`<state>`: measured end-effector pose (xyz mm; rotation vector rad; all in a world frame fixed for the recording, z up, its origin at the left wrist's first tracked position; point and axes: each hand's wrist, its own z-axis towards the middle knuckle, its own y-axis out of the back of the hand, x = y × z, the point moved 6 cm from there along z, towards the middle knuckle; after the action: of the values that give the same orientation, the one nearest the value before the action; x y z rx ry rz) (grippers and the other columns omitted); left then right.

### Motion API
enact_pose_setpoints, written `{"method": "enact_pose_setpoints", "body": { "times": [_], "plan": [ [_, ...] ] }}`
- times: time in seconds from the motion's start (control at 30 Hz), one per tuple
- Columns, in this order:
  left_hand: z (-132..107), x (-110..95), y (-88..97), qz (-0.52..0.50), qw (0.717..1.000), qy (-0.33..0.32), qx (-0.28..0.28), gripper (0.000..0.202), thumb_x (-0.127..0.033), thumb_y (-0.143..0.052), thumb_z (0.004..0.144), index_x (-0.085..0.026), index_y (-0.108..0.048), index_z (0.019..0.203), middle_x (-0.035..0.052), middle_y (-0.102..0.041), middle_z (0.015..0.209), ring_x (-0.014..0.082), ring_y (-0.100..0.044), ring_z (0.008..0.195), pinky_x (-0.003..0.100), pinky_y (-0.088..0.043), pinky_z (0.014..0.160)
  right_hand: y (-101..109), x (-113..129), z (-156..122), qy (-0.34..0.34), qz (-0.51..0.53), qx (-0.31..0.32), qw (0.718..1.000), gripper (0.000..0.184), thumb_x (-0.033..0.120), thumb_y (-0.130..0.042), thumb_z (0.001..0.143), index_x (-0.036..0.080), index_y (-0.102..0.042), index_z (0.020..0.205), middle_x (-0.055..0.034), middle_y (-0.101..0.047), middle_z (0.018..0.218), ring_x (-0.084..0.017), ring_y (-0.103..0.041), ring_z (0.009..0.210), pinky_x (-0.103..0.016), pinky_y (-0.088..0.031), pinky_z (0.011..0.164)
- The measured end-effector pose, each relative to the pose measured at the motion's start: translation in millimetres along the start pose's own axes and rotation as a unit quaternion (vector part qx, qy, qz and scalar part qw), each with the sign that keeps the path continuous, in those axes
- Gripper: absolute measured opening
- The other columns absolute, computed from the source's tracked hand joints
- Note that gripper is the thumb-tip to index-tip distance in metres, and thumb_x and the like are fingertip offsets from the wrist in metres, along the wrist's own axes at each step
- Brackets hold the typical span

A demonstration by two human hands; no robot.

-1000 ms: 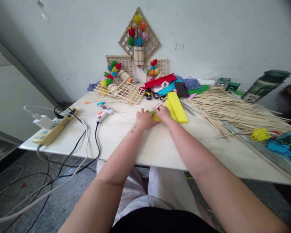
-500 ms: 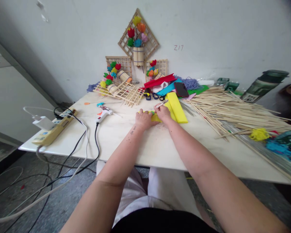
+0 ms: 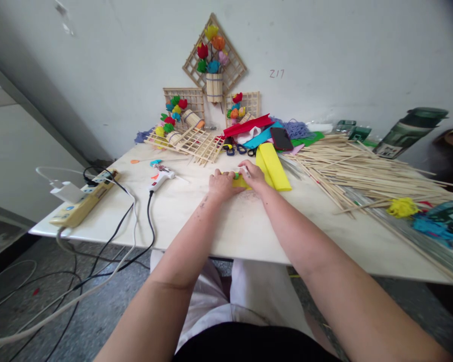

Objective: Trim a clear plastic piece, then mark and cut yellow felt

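My left hand [image 3: 222, 186] presses on a strip of yellow paper [image 3: 228, 183] on the table, fingers bent over it and thumb along its near side. A small green piece [image 3: 236, 176] lies on the paper by the left fingertips; its kind is too small to tell. My right hand [image 3: 254, 178] is closed round a pale pen [image 3: 245, 172], its tip down over the paper and partly hidden by the fingers. Right of that hand lies a larger folded sheet of yellow paper [image 3: 274, 168].
A white glue gun [image 3: 162, 180] and a power strip [image 3: 85, 198] with cables lie left. Scissors [image 3: 229, 149], coloured paper [image 3: 247, 125] and a phone [image 3: 281, 139] sit behind. Thin wooden sticks [image 3: 362, 166] and a dark green bottle [image 3: 411, 133] are right. Stick lattices with flowers [image 3: 214, 58] are at the wall.
My right hand has shifted slightly, and the pen has turned so its shaft points differently and shows less. My left hand still holds the paper in nearly the same place.
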<state>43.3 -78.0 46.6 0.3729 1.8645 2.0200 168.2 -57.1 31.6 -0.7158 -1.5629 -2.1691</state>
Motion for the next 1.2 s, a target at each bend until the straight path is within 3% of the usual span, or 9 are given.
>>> {"method": "enact_pose_setpoints", "body": {
  "times": [0.4, 0.67, 0.83, 1.07, 1.2],
  "plan": [
    [0.3, 3.1, -0.9, -0.012, 1.000, 0.000, -0.008, 0.061, -0.071, -0.042, 0.071, -0.026, -0.054, 0.109, 0.0066, -0.060, 0.116, 0.0302, -0.041, 0.111, 0.041, -0.037, 0.087, -3.1, 0.6, 2.5, 0.010, -0.016, -0.002, 1.000, 0.026, 0.035, -0.053, 0.073, 0.025, -0.062, 0.095, 0.0014, -0.063, 0.076, -0.016, -0.053, 0.068, -0.024, -0.035, 0.059],
    [2.0, 6.1, -2.3, -0.023, 1.000, 0.014, -0.009, 0.060, -0.068, -0.046, 0.070, -0.025, -0.053, 0.112, 0.0070, -0.060, 0.115, 0.0293, -0.040, 0.114, 0.039, -0.037, 0.089, -3.1, -15.1, 10.4, 0.012, 0.104, -0.057, 0.993, 0.022, 0.024, -0.052, 0.066, 0.021, -0.063, 0.084, 0.0027, -0.055, 0.062, -0.014, -0.048, 0.062, -0.024, -0.033, 0.056],
    [5.8, 11.3, -5.6, -0.034, 0.999, 0.027, -0.008, 0.059, -0.066, -0.046, 0.072, -0.022, -0.053, 0.110, 0.0099, -0.062, 0.110, 0.0295, -0.042, 0.114, 0.039, -0.038, 0.088, -0.6, -23.0, 14.1, 0.006, 0.153, -0.089, 0.984, 0.021, 0.025, -0.053, 0.064, 0.019, -0.061, 0.082, 0.0038, -0.049, 0.056, -0.014, -0.045, 0.057, -0.024, -0.032, 0.053],
    [7.8, 15.9, -6.0, -0.043, 0.998, 0.035, -0.016, 0.059, -0.063, -0.052, 0.069, -0.023, -0.053, 0.112, 0.0089, -0.063, 0.105, 0.0281, -0.044, 0.113, 0.037, -0.041, 0.085, -8.6, -19.2, 13.0, 0.022, 0.245, 0.021, 0.969, 0.024, 0.027, -0.058, 0.057, 0.018, -0.057, 0.079, 0.0059, -0.048, 0.053, -0.011, -0.044, 0.052, -0.023, -0.034, 0.051],
    [7.1, 15.7, -4.9, -0.048, 0.998, 0.033, -0.013, 0.059, -0.062, -0.052, 0.068, -0.023, -0.053, 0.112, 0.0090, -0.063, 0.103, 0.0282, -0.046, 0.111, 0.037, -0.041, 0.084, -11.2, -18.1, 9.7, 0.025, 0.246, 0.063, 0.967, 0.024, 0.027, -0.060, 0.056, 0.017, -0.058, 0.078, 0.0038, -0.053, 0.057, -0.011, -0.047, 0.052, -0.022, -0.035, 0.050]
  ]
}}
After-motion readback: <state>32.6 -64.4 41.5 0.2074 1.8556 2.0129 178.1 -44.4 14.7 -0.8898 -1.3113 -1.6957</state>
